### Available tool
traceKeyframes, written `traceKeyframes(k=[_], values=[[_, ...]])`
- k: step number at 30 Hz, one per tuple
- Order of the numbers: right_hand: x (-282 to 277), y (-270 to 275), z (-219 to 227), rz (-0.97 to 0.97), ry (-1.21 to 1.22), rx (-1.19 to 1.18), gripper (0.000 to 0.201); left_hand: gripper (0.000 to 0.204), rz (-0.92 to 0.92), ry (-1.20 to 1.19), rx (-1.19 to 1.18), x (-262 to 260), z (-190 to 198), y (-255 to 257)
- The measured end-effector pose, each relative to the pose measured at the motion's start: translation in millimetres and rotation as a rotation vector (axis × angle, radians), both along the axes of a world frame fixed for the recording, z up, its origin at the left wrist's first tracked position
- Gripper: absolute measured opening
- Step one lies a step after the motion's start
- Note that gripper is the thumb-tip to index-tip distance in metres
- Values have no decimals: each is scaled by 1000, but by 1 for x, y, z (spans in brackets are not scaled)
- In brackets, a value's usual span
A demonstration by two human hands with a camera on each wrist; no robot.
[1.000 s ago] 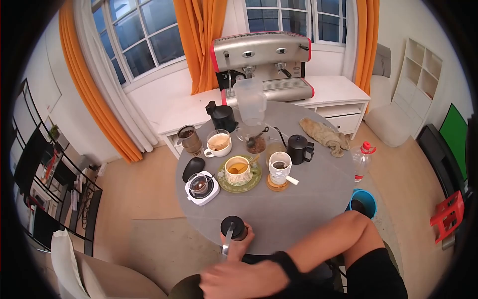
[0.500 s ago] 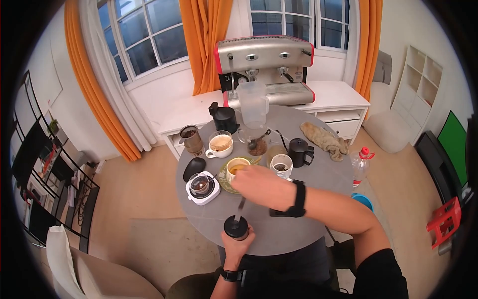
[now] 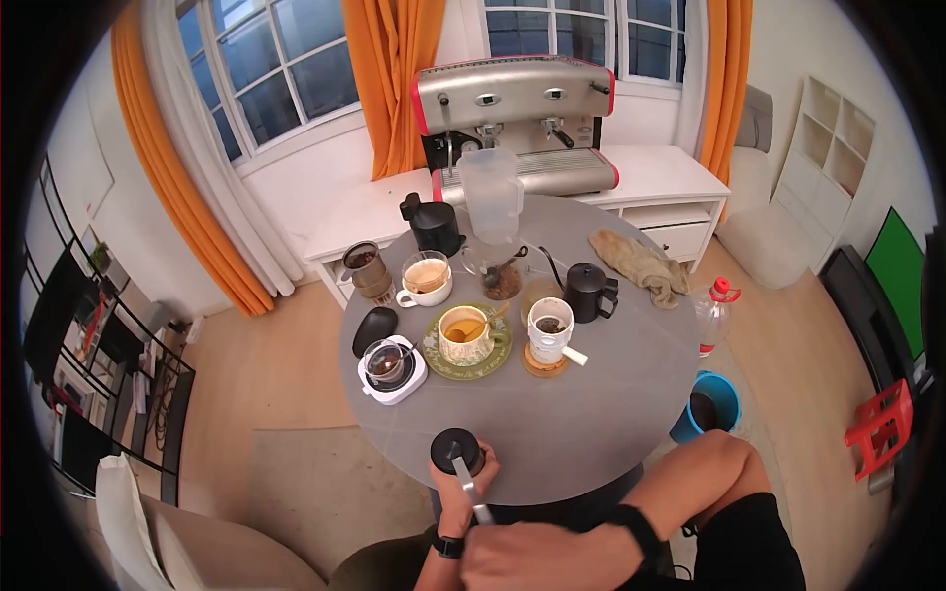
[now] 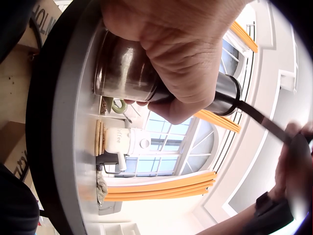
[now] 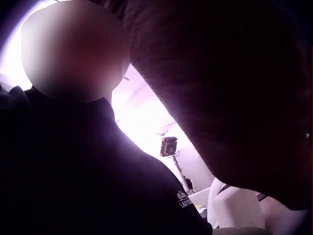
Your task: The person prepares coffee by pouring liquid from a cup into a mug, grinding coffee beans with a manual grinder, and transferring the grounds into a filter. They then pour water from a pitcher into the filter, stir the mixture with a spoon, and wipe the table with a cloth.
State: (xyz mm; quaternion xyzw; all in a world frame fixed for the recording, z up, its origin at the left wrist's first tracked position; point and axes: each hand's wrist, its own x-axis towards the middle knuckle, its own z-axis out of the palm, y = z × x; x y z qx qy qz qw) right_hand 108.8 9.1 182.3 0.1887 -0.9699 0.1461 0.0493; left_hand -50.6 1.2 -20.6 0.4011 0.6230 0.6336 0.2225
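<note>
A hand grinder with a black lid (image 3: 456, 451) stands at the near edge of the round grey table (image 3: 591, 424). My left hand (image 3: 463, 490) is wrapped round its body; in the left wrist view, the hand (image 4: 171, 49) covers the middle of the grinder, and its clear brown lower jar (image 4: 124, 68) rests on the tabletop. A metal crank arm (image 3: 471, 492) runs from the lid toward me. At its outer end my right hand (image 3: 537, 557) grips the handle, whose knob is hidden under the fingers. The right wrist view shows that hand dark and close up.
Beyond the grinder are a white scale (image 3: 399, 386) with a glass cup, a patterned cup (image 3: 463, 345) on a green plate (image 3: 448, 369), a white dripper (image 3: 548, 340), a black kettle (image 3: 586, 293), a clear pitcher (image 3: 490, 197) and a cloth (image 3: 641, 266). A blue bucket (image 3: 724, 404) stands right of the table.
My right hand swung forward over the table with the crank, then back to the near side. The left hand has kept its hold on the grinder.
</note>
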Motion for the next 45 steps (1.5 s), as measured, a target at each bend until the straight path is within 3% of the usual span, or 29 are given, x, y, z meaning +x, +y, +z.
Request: traceKeyframes(k=[1,3,4,7,10,11,12,13,15,18,24,25,28,32,36,38,42,45], values=[[-15,-4,-20,112,180,3,12,15,-10,-49,2,0,-3,-1],[-77,-23,-56,97,184,16,8,16,-28,-147,8,3,-5,-3],[-93,-20,-56,24,263,49,7,13,-45,-27,1,1,-4,-5],[-140,18,-59,-89,693,69,17,10,13,-629,145,14,-27,-14],[-170,80,-33,-135,274,145,21,11,83,193,43,1,-21,-10],[-178,98,-26,-197,185,118,17,12,60,19,103,12,23,-4],[-175,116,-8,-250,94,155,16,15,-11,-92,68,2,-2,-1],[-166,130,7,-305,1,192,15,14,-15,-75,64,2,5,-1],[-144,153,-1,-397,57,200,12,12,-30,-45,52,6,23,-2],[-88,168,-14,-445,219,209,9,12,-45,-55,62,4,15,-1],[39,110,17,-558,58,147,12,14,24,-42,-11,6,16,-4],[51,99,16,-533,71,157,15,14,1,-63,25,7,17,-3],[62,60,24,-540,-215,175,26,15,-58,-109,76,6,16,-5],[70,52,-3,-577,-4,-30,31,17,-73,-115,55,2,11,-4],[77,58,-30,-764,257,-193,41,21,-58,-123,52,4,17,-5],[83,59,-41,-855,440,-261,49,23,1,-90,86,4,14,-4],[101,65,-68,-1027,456,-431,50,27,177,-112,192,3,11,1],[110,71,-96,-1111,417,-527,45,29,397,-15,114,-3,9,6]])
